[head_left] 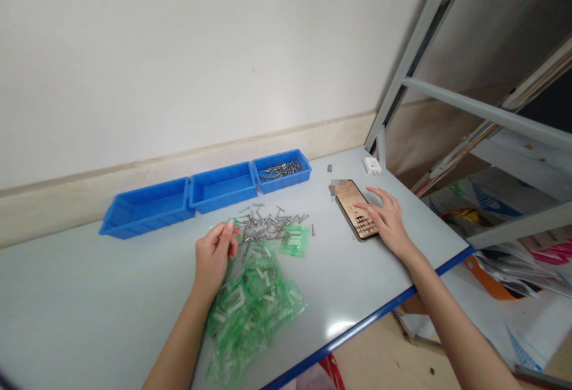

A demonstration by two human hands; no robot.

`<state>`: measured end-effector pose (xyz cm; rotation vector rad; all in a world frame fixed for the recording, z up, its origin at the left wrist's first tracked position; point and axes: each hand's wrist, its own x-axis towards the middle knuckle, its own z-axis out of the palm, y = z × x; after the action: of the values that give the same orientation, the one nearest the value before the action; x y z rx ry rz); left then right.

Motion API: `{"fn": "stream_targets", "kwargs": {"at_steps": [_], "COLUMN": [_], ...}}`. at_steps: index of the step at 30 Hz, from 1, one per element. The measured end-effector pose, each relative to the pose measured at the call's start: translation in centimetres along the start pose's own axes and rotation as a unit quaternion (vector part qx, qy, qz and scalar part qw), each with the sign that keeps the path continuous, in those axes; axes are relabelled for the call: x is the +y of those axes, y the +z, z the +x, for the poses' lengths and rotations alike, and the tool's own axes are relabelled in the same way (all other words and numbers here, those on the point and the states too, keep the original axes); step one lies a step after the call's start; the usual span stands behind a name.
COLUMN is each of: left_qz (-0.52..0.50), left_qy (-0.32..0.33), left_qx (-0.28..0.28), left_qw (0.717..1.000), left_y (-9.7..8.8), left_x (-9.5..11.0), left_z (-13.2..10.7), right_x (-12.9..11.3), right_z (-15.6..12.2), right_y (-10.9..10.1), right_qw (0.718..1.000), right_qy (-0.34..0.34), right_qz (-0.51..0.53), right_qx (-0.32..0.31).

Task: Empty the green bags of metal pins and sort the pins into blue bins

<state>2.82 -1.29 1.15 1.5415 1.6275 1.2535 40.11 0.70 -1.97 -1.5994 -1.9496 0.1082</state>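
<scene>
My left hand [215, 254] is closed, thumb against fingers, on a small green plastic bag [236, 223] that is mostly hidden behind it. Loose metal screws [268, 227] lie in a pile just beyond these fingers. A heap of green plastic bags [254, 312] with screws and white pieces inside spreads beside my left forearm. One more green bag [295, 241] lies flat to the right of the pile. Over a smartphone [346, 202] with a lit screen and keyboard, my right hand [388, 223] has its fingers apart, a fingertip at the screen.
Three blue bins stand along the wall; the right bin [281, 186] holds screws, while the middle bin [223, 186] and left bin [149, 205] look bare inside. A white charger plug [372, 166] and small grey piece [329, 168] lie behind the phone. A metal rack [482, 107] borders the table's right end.
</scene>
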Motion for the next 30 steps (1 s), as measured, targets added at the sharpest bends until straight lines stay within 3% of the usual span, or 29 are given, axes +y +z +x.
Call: {"fn": "stream_targets", "kwargs": {"at_steps": [7,30], "left_qz": [0.003,-0.007], "left_qy": [0.002,-0.002], "left_qx": [-0.001,-0.007], "left_qw": [1.0,1.0], "left_y": [0.02,0.1], "left_x": [0.01,0.51], "left_z": [-0.1,-0.22], "right_x": [-0.11,-0.08], "right_z": [0.1,-0.01], "right_y": [0.16,0.25], "right_qw": [0.999,0.999], "right_qy": [-0.015,-0.007], "right_qz": [-0.027,-0.031], "right_qx": [-0.037,-0.03]}}
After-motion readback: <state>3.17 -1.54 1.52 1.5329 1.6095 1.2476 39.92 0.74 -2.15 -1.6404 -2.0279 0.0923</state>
